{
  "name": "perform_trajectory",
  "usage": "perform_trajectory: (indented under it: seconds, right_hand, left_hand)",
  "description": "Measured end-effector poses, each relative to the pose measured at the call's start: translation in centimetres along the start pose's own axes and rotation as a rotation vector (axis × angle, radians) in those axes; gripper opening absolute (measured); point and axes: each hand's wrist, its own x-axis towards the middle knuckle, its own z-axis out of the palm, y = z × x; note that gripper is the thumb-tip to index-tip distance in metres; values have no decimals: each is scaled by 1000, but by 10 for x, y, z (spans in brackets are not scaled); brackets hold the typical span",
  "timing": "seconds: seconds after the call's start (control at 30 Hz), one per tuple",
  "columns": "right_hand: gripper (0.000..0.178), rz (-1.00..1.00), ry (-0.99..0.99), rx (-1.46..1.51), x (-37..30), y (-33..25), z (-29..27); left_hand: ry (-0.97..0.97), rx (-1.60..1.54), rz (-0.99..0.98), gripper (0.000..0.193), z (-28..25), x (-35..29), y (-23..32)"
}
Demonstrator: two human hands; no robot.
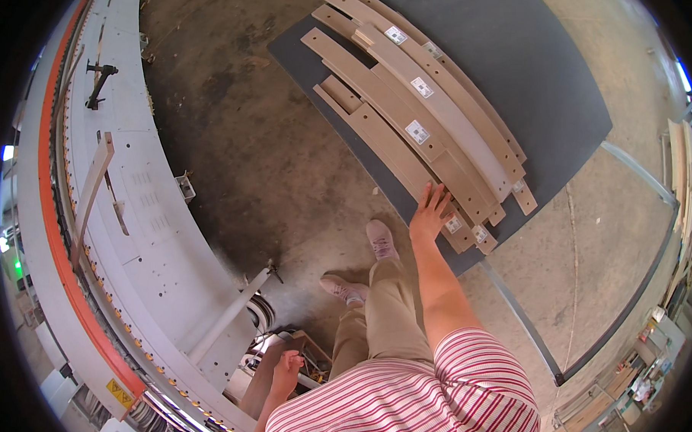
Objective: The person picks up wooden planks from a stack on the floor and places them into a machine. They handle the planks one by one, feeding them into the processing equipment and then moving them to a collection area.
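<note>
My right hand (432,214) is stretched forward, fingers spread, lying on the near end of a light brown wooden board (394,145). That board is the closest to me of several long boards stacked side by side, with drilled holes and white labels. A paler board (463,144) rests across the middle of the stack. They all lie on a dark grey panel (549,78). My left hand (287,365) hangs low at my left side with its fingers curled in. Nothing shows in it.
On my left runs a long white machine (143,232) with an orange rail (55,206). A wood strip (92,184) and a black clamp (99,85) are on it. A pale tube (232,311) juts out near my feet. A metal frame (525,317) extends from the panel at right.
</note>
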Motion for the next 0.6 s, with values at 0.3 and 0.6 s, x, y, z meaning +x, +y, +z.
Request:
perform_trajectory:
  seconds: [0.3, 0.6]
  right_hand:
    - [65, -74, 212, 227, 27, 3, -18]
    - [56, -403, -504, 667, -15, 34, -74]
  left_hand:
    - [61, -191, -74, 30, -7, -8, -8]
    - [52, -183, -9, 29, -8, 11, 27]
